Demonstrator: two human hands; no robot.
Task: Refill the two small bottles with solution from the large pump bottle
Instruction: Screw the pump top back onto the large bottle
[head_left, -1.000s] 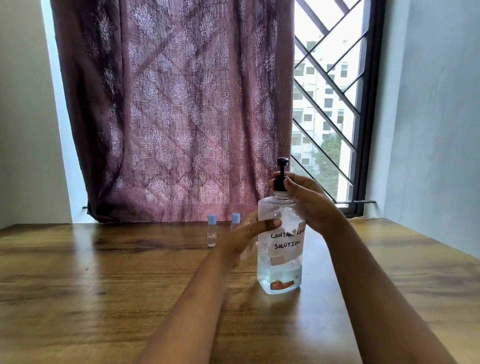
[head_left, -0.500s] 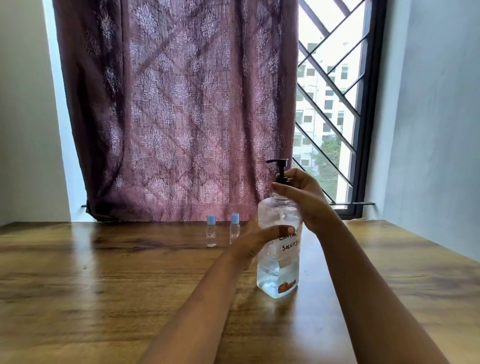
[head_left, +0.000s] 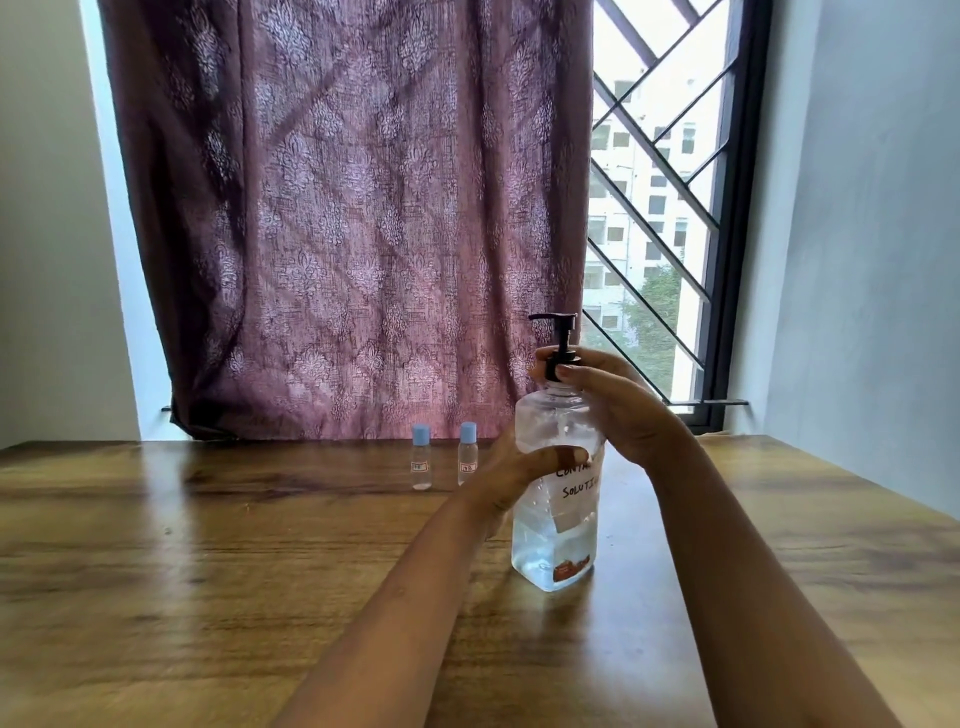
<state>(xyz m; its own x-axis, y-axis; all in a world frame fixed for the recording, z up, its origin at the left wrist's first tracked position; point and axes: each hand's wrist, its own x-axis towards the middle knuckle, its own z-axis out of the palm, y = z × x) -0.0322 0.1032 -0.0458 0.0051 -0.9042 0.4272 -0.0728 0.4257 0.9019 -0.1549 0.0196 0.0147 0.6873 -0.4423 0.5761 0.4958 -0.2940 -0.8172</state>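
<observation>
On the wooden table (head_left: 208, 571) the large pump bottle (head_left: 551, 543) is held upright, gripped round its middle by the left hand (head_left: 511, 480), while its black pump collar (head_left: 562, 362) is clasped by the right hand (head_left: 610, 410). Further back, by the curtain (head_left: 337, 234), the first small bottle (head_left: 421, 460) and the second small bottle (head_left: 467, 454) are seen capped, side by side, untouched.

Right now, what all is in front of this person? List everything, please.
large pump bottle: one, clear with black pump, upright on the table, right of centre.
small bottles: two, clear with light blue caps, side by side behind it, to the left.
table: one, brown wood, underneath.
curtain: one, purple patterned, behind the table.
window grille: one, dark, right of the curtain.
left hand: one, grips the bottle's body.
right hand: one, fingers round the pump collar.
</observation>
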